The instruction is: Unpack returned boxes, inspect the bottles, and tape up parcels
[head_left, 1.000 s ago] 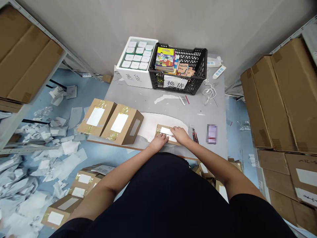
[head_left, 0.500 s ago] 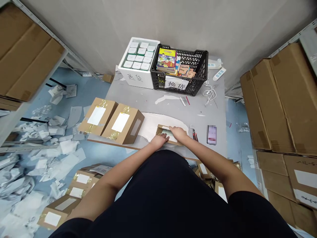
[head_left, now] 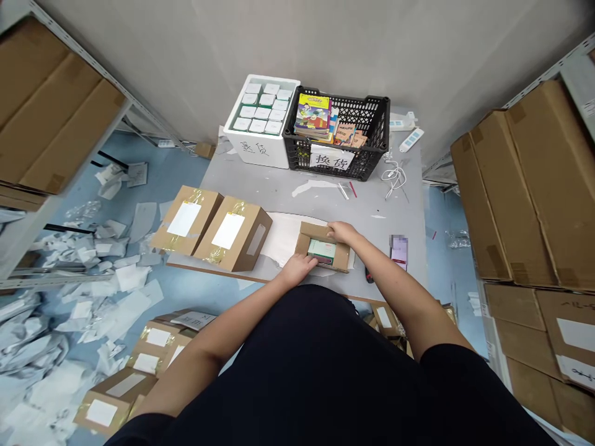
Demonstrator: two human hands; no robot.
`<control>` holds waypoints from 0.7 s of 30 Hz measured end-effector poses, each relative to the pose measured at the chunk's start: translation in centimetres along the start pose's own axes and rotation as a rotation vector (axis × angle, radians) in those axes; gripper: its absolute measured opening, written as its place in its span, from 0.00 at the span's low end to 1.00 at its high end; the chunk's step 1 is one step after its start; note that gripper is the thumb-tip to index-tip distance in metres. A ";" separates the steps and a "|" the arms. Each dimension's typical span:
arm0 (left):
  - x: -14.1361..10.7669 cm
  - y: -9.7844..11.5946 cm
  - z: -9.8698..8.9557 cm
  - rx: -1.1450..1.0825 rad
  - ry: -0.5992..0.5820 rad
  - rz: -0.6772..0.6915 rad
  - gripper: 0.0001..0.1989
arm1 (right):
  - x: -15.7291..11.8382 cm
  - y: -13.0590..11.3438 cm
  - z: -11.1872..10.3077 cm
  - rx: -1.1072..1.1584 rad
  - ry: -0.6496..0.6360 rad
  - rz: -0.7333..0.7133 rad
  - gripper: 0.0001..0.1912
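A small cardboard box lies with its top open on a white sheet near the table's front edge. Inside it sit a pale green box and something dark with a reddish edge along the near side. My right hand grips the far right flap with curled fingers. At the near left edge, my left hand holds the cardboard, fingertips by the contents. A red and black tool, perhaps a cutter, is partly hidden beside my right forearm.
Two taped cartons with white labels stand left on the table. Behind are a white foam box of small boxes and a black crate with books. A phone lies right. Paper scraps litter the floor.
The small box's flaps have opened wider, baring the pale green box inside. My right hand has moved up and right to the far flap. My left hand stays at the near side.
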State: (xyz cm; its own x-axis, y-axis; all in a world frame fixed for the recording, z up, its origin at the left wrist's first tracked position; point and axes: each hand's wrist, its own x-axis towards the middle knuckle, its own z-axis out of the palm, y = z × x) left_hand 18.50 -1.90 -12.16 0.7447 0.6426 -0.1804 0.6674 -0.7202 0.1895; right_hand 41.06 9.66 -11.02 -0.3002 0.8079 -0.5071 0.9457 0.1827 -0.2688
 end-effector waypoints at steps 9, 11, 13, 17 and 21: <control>-3.4 0.1 4.1 -0.279 0.088 0.186 0.22 | 0.0 0.9 1.5 -0.008 0.236 -0.030 0.19; -3.7 0.0 4.3 -0.336 0.077 0.188 0.22 | -0.9 0.7 2.4 -0.033 0.316 -0.101 0.13; -3.4 -0.1 3.8 -0.380 0.086 0.155 0.20 | -2.2 0.2 3.2 -0.048 0.393 -0.177 0.12; -0.5 -1.0 1.0 -0.402 0.079 0.031 0.18 | -5.3 -1.1 4.8 -0.047 0.410 -0.402 0.15; 2.9 -2.2 -1.1 -0.196 -0.131 0.075 0.17 | -7.2 -1.9 6.3 -0.134 0.174 -0.546 0.14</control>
State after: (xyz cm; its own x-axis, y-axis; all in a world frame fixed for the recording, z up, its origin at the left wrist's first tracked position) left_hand 19.20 1.84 -12.03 0.7931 0.5411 -0.2798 0.6089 -0.6917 0.3884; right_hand 40.61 -0.05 -11.96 -0.7339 0.6551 -0.1794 0.6710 0.6581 -0.3415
